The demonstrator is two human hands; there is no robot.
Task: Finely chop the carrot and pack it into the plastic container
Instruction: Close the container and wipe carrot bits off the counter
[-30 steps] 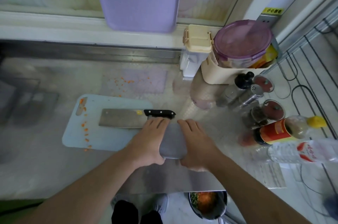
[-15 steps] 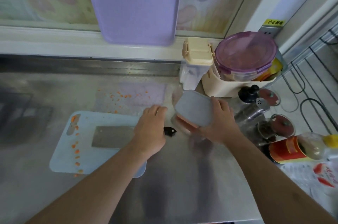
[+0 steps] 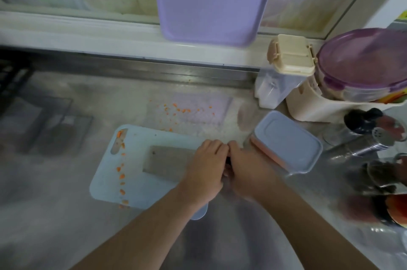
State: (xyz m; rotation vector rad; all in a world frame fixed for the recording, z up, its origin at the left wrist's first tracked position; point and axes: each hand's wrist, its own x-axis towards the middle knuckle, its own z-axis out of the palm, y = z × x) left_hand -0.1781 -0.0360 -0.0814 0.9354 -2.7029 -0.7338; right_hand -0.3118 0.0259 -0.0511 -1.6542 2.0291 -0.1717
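Observation:
The plastic container [image 3: 286, 142], lid on and orange carrot showing through its side, stands on the counter right of the pale blue cutting board [image 3: 132, 181]. A cleaver [image 3: 167, 161] lies flat on the board. My left hand [image 3: 207, 166] and my right hand [image 3: 248, 170] meet over its black handle, fingers curled round it; only a dark sliver of handle shows between them. The right hand is blurred. Small carrot bits [image 3: 122, 179] lie along the board's left side, and more carrot bits [image 3: 176, 111] are scattered on the counter behind it.
A purple board [image 3: 211, 0] leans at the back wall. A beige-lidded jar [image 3: 284, 71], a purple-lidded tub [image 3: 363, 60] and several shakers and bottles [image 3: 378, 135] crowd the right side. The steel counter [image 3: 55, 203] stretches left.
My right hand has set the lidded container down on the counter at the right, let go, and moved left to the knife handle beside my left hand. The camera view shifted left.

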